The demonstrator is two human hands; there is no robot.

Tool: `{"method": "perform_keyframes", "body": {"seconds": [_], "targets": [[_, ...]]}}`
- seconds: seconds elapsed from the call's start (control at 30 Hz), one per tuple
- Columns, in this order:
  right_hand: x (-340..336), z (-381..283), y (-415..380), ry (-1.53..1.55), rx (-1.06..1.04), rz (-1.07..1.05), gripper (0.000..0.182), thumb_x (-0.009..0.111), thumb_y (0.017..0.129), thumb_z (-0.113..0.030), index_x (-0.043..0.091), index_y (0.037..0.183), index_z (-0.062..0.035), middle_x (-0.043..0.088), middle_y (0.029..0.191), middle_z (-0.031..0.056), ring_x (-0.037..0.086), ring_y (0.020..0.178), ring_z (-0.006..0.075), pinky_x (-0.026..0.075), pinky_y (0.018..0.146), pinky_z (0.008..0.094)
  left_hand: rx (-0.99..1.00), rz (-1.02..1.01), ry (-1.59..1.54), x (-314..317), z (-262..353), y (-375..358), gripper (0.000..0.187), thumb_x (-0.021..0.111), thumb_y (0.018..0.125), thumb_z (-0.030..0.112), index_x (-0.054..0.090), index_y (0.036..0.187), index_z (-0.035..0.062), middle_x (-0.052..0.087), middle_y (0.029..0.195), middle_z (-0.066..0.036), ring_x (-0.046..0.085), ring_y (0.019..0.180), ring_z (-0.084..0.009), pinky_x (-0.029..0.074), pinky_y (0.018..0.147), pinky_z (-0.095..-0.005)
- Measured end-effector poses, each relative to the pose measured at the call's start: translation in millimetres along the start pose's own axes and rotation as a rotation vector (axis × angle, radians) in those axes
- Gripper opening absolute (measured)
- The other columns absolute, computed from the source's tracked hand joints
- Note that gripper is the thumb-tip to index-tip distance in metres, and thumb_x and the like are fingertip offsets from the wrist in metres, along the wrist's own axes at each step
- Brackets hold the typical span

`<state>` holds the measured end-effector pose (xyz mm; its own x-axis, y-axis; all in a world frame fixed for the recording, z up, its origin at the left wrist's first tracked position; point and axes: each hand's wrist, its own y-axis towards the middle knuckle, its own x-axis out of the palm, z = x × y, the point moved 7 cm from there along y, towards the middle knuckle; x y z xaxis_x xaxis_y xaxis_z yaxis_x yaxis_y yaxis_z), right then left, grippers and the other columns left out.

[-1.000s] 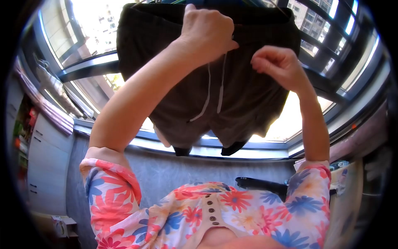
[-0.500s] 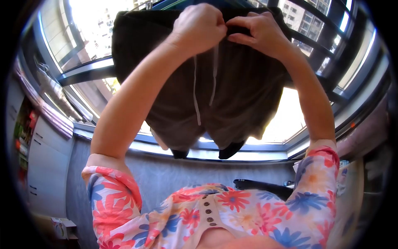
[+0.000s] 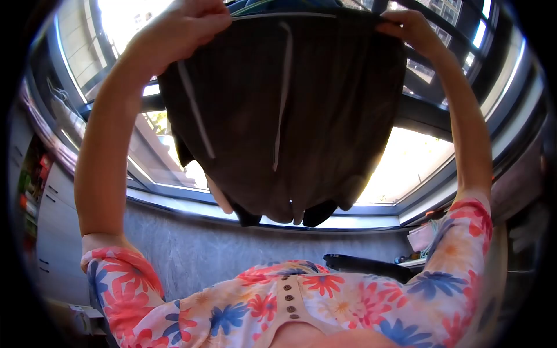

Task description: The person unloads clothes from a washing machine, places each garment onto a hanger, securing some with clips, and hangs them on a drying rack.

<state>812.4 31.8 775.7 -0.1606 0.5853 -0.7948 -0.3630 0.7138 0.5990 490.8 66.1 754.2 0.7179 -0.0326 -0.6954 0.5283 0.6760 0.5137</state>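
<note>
Dark shorts with two pale drawstrings hang in front of the window, their waistband at the top of the view. My left hand is closed on the upper left part of the waistband. At the upper right corner, my right hand pinches the waistband between thumb and fingers. The waistband is stretched wide between both hands. Parts of a hanger and blue cloth show above and behind it. Dark tips of other cloth stick out below the hem.
Large windows curve around the front, with a white sill below. A pale cabinet and a shelf of coloured items stand at the left. A long black object lies low at the right, near a pink cloth.
My hands have moved apart from the middle of the waistband to its two sides. The shorts are spread wider, and the left drawstring has swung leftward.
</note>
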Motion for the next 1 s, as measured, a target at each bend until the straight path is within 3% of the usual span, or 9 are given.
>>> {"method": "perform_keyframes", "body": {"seconds": [0.27,0.37,0.5,0.53,0.57,0.67,0.77,0.87,1.0], "targets": [[-0.6,-12.4,10.6,-0.069,-0.014,0.065,0.022,0.063,0.077,-0.022,0.063,0.093,-0.0075,0.062,0.078,0.0052,0.058,0.076,0.0147,0.044,0.071,0.0267,-0.002,-0.090,-0.196,-20.6,-11.6,-28.8,0.021,0.054,0.084,0.025,0.055,0.088,0.0051,0.042,0.051,0.004,0.034,0.035,0.0000,0.025,0.031,-0.0123],[-15.5,-98.4,-2.0,-0.287,-0.346,0.497,0.022,0.062,0.076,-0.030,0.063,0.082,-0.0087,0.057,0.064,0.0046,0.057,0.061,0.0167,0.044,0.061,0.0274,0.109,-0.187,-0.343,-1.5,15.9,-28.0,0.020,0.054,0.085,0.023,0.056,0.089,0.0039,0.047,0.053,0.002,0.038,0.035,-0.0010,0.028,0.032,-0.0134],[56.9,-139.3,-11.8,0.731,0.151,0.006,0.036,0.058,0.081,-0.036,0.062,0.073,-0.0016,0.057,0.060,0.0036,0.056,0.057,0.0089,0.045,0.052,0.0207,0.108,-0.467,-0.298,63.8,41.7,-55.5,0.017,0.054,0.083,0.014,0.061,0.094,0.0034,0.059,0.071,-0.002,0.055,0.056,-0.0071,0.045,0.051,-0.0205],[75.4,-143.9,-11.6,0.807,0.194,-0.061,0.042,0.057,0.081,-0.040,0.061,0.070,0.0007,0.056,0.058,0.0039,0.055,0.054,0.0092,0.044,0.049,0.0203,0.364,-0.529,-0.155,78.1,48.8,-61.2,0.017,0.056,0.079,0.008,0.063,0.094,0.0049,0.062,0.082,-0.004,0.059,0.073,-0.0118,0.047,0.062,-0.0249],[93.0,-141.8,-10.9,0.816,0.231,-0.132,0.046,0.055,0.081,-0.043,0.061,0.070,0.0014,0.057,0.058,0.0045,0.055,0.055,0.0090,0.045,0.049,0.0209,0.304,-0.587,-0.049,87.3,41.4,-65.3,0.016,0.058,0.074,0.003,0.064,0.089,0.0053,0.061,0.084,-0.005,0.059,0.076,-0.0183,0.046,0.066,-0.0271],[85.6,-138.1,-5.7,0.625,0.279,0.091,0.047,0.057,0.077,-0.048,0.061,0.070,-0.0018,0.057,0.059,0.0061,0.056,0.052,0.0136,0.045,0.049,0.0243,0.552,0.110,0.374,40.1,33.1,-46.9,0.014,0.060,0.067,0.001,0.064,0.080,0.0059,0.058,0.079,-0.008,0.058,0.073,-0.0238,0.047,0.066,-0.0299],[70.8,-152.1,2.2,0.245,0.182,0.204,0.042,0.061,0.073,-0.045,0.061,0.071,-0.0040,0.057,0.060,0.0073,0.056,0.051,0.0176,0.044,0.048,0.0265,0.604,0.508,0.676,12.4,14.8,-36.7,0.014,0.064,0.070,0.009,0.064,0.084,0.0107,0.060,0.081,-0.002,0.057,0.081,-0.0213,0.045,0.071,-0.0327],[101.6,-156.6,21.4,0.217,0.163,0.133,0.026,0.063,0.073,-0.031,0.061,0.071,-0.0042,0.057,0.060,0.0068,0.057,0.053,0.0154,0.043,0.048,0.0254,0.638,0.517,0.866,8.9,18.8,-35.5,0.016,0.064,0.072,0.015,0.064,0.088,0.0137,0.059,0.080,-0.002,0.055,0.083,-0.0210,0.044,0.075,-0.0340],[114.0,-148.9,26.5,0.978,0.335,-0.014,0.013,0.055,0.077,-0.016,0.061,0.073,-0.0044,0.060,0.066,0.0032,0.058,0.059,0.0089,0.045,0.047,0.0234,0.359,0.248,0.721,-17.7,-11.8,-23.8,0.019,0.064,0.073,0.014,0.063,0.093,0.0146,0.058,0.081,-0.004,0.055,0.078,-0.0210,0.043,0.075,-0.0345]]}}
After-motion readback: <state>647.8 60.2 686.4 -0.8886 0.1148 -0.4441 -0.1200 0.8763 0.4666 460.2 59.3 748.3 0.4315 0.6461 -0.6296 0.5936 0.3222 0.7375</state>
